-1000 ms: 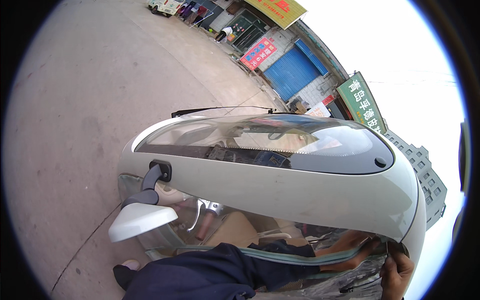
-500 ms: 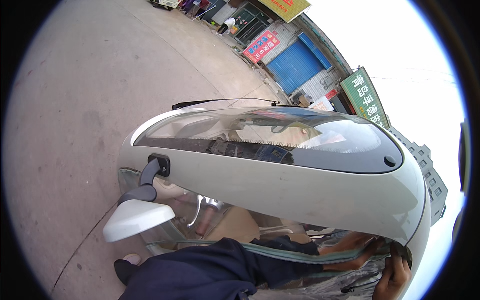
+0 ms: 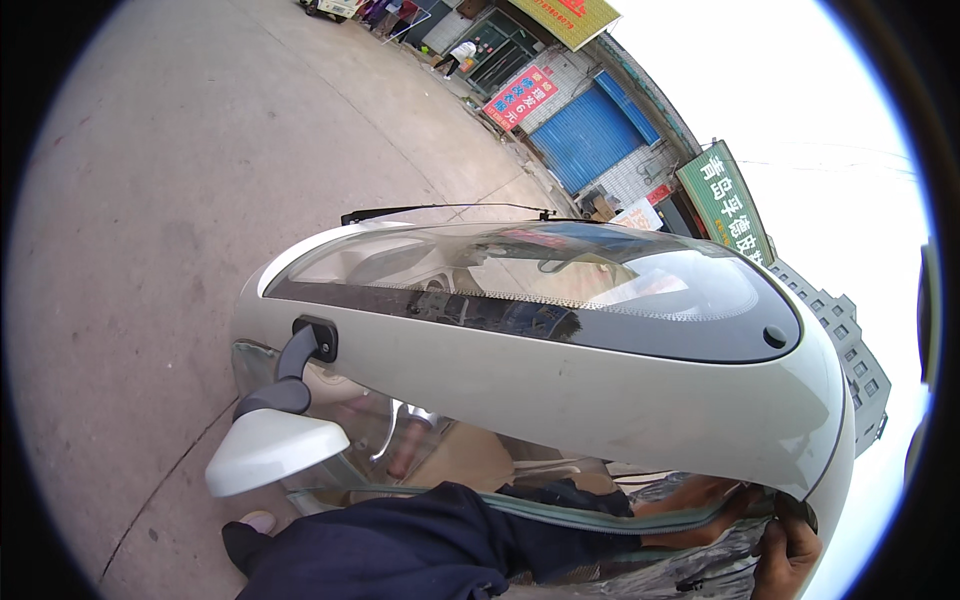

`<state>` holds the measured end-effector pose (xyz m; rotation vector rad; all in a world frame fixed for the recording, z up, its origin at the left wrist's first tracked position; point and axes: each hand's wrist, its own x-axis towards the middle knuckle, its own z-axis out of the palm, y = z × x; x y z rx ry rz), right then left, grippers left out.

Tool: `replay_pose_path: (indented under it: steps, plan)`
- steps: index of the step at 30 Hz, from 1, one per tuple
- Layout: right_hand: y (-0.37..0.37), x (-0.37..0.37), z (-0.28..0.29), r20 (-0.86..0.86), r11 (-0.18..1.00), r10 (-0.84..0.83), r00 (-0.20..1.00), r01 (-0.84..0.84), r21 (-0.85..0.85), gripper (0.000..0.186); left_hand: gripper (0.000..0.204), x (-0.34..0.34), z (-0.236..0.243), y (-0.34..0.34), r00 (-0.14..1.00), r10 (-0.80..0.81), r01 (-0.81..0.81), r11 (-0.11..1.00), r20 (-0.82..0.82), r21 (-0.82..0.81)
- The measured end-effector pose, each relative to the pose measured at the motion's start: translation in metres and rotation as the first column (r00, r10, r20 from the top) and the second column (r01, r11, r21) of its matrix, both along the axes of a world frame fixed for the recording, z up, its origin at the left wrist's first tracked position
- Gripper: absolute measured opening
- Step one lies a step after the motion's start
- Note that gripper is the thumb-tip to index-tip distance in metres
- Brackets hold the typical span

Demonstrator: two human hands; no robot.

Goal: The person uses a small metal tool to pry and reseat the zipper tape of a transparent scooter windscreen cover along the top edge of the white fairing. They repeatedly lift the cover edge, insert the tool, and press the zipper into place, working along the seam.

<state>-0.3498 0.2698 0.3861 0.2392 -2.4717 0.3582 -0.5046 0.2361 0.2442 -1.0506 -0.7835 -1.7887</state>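
Note:
A clear plastic curtain [image 3: 690, 570] with a pale green zip edge hangs on the side of a white-shelled, covered vehicle [image 3: 560, 385]. My right hand [image 3: 785, 555] is closed, its fingers pinching the curtain's edge beneath the shell's rear corner. My left hand [image 3: 700, 532] reaches from a navy sleeve along the zip to the same corner. Its fingertips are hidden behind the plastic and the shell's edge. Under the shell, a handlebar grip [image 3: 407, 448] with a silver brake lever [image 3: 387, 432] shows through the opening.
A white side mirror [image 3: 275, 452] juts out on a dark arm. A wiper [image 3: 440, 211] rests by the windscreen [image 3: 520, 270]. Concrete ground [image 3: 170, 220] spreads to the left. Beyond it are a blue roller shutter [image 3: 590, 130], shop signs and a person [image 3: 457, 57].
The view has shifted slightly, so the shell's upper part sits a little lower. Both hands stay at the same corner. The distant person has changed posture.

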Motion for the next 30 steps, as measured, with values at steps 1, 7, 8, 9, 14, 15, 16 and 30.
replay_pose_path:
  steps: [1,7,8,9,14,15,16,30]
  plan:
    - [-0.001,0.001,0.006,0.143,0.96,0.062,0.988,-0.02,-0.278,0.024,0.04,0.002,0.0,-0.004,0.998,-0.058,0.058,0.998,0.011,-0.025]
    - [-0.007,-0.002,-0.007,-0.228,0.815,0.079,0.97,0.068,0.575,0.025,0.041,0.009,-0.002,-0.022,0.946,-0.302,0.319,0.935,0.121,-0.156]
    - [-0.007,-0.002,-0.008,-0.225,0.816,0.073,0.972,0.072,0.573,0.024,0.041,0.009,-0.003,-0.024,0.942,-0.311,0.328,0.93,0.124,-0.164]
    - [-0.007,-0.002,-0.008,-0.223,0.817,0.067,0.972,0.075,0.572,0.024,0.042,0.009,-0.003,-0.023,0.969,-0.225,0.242,0.951,0.103,-0.193]
    - [-0.003,0.002,0.012,0.267,0.834,-0.165,0.949,0.279,-0.476,0.021,0.042,0.008,0.001,-0.012,0.999,0.0,0.003,0.997,0.04,-0.077]
    - [-0.003,0.001,0.012,0.268,0.84,-0.147,0.952,0.263,-0.474,0.021,0.042,0.006,0.0,-0.01,0.998,-0.06,0.062,0.993,0.021,-0.097]
    - [-0.003,0.0,0.011,0.269,0.846,-0.128,0.955,0.246,-0.473,0.021,0.043,0.006,0.0,-0.008,0.999,-0.039,0.041,0.996,0.03,-0.074]
    - [-0.01,-0.009,-0.008,-0.08,0.998,-0.045,0.996,0.042,-0.039,0.023,0.047,0.0,-0.008,-0.018,0.76,-0.642,0.65,0.747,0.101,-0.143]
